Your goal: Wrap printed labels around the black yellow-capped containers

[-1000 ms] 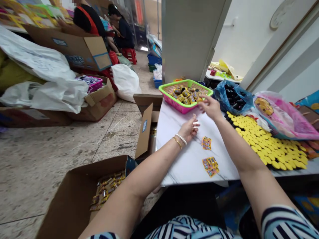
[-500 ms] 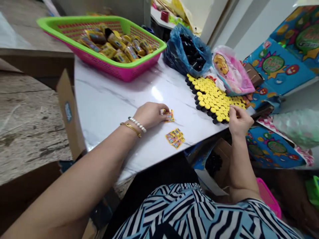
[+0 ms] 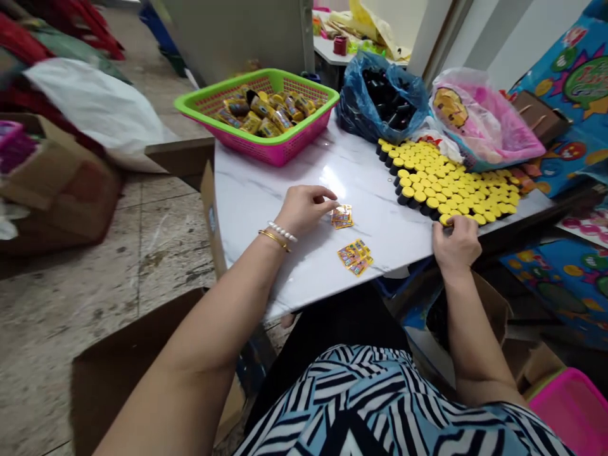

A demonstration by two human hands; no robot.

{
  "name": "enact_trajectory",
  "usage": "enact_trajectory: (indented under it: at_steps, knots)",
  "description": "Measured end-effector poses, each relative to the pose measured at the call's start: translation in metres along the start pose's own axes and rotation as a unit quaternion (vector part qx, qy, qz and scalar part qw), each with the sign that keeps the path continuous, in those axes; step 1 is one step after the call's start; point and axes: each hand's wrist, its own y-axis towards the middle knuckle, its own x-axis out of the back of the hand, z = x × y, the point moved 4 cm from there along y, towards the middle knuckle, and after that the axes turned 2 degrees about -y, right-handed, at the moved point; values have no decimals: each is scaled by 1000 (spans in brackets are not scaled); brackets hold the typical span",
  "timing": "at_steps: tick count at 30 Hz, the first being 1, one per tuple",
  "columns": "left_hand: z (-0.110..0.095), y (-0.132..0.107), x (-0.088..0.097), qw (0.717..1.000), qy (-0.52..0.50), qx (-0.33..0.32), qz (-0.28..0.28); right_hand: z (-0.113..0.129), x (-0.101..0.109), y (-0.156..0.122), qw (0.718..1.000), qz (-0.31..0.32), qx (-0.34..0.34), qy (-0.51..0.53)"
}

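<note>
Left grip point(image 3: 306, 212): fingers point(image 3: 327, 192) curled into a loose pinch, glossy foil sachets point(image 3: 342, 216) just beside at 3 o'clock; anything held is hidden. Right grip point(image 3: 456, 246): fingers point(image 3: 451, 223) clenched at the edge of yellow-capped black cylinders point(image 3: 446, 187), 12 o'clock; hold unclear. Smooth marble-veined desk point(image 3: 247, 190) bears a second sachet stack point(image 3: 355, 258); lattice-walled plastic basket point(image 3: 306, 82) at 11 o'clock.

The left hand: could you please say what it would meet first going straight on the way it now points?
Most likely the small yellow printed packets just ahead of the left hand; whether its fingertips already touch them is unclear from this view.
</note>
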Motion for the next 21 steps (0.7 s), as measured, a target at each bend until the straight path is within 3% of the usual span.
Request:
enact_trajectory:
  at_steps: [4,8,11,13,17,21]
  knots:
    - [1,-1,-15,998,33,-40,34,39,4,4,992,-7,57,111]
    - [3,-2,-30,995,90,-4,47,101,7,7,959,18,129,253]
    - [1,-4,-35,992,118,13,43,133,-4,10,946,55,170,272]
    - [0,-4,-35,990,131,16,42,141,-14,11,941,90,184,269]
    - [1,-3,-30,992,119,-1,39,133,-28,11,937,120,158,288]
    - [6,0,-31,995,87,-20,33,127,-20,7,944,97,153,276]
